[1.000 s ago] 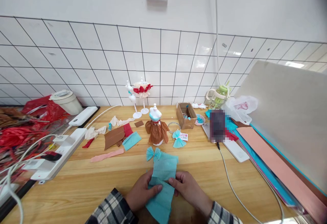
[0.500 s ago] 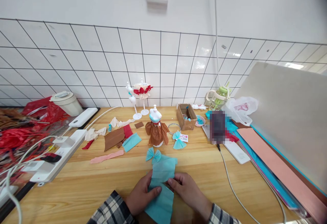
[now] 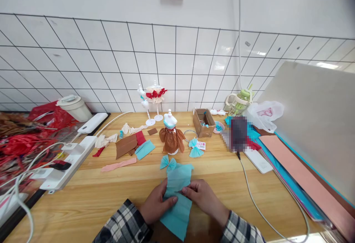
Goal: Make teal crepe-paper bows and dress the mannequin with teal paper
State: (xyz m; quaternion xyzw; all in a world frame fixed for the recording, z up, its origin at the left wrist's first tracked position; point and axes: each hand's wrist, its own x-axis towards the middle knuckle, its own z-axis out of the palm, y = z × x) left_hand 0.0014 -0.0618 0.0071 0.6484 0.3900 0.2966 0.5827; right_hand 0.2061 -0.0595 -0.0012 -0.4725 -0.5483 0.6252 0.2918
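Between my hands is a strip of turquoise crepe paper [image 3: 177,211], creased across its middle, one end lying towards the wall and the other hanging towards me. My left hand [image 3: 156,204] grips its left edge, thumb on top. My right hand [image 3: 203,198] pinches the right edge at the crease. Just beyond the strip lies a turquoise paper bow [image 3: 168,164]. Behind that stands a small white dress form [image 3: 170,121] wearing a brown paper skirt [image 3: 172,140] and a turquoise band. A second turquoise bow [image 3: 195,148] rests to its right by a metal ring [image 3: 190,135].
Brown, red and turquoise paper scraps [image 3: 126,146] lie left. Two more dress forms [image 3: 150,121] stand by the tiled wall. Right of centre are a cardboard box [image 3: 206,130], a green bottle [image 3: 241,102] and coloured sheets [image 3: 299,172]. A white power strip [image 3: 72,169] runs along the left.
The view has tilted down slightly, so things sit a little higher and further right. Both hands keep their hold on the crepe paper, with hardly any shift in the fingers.
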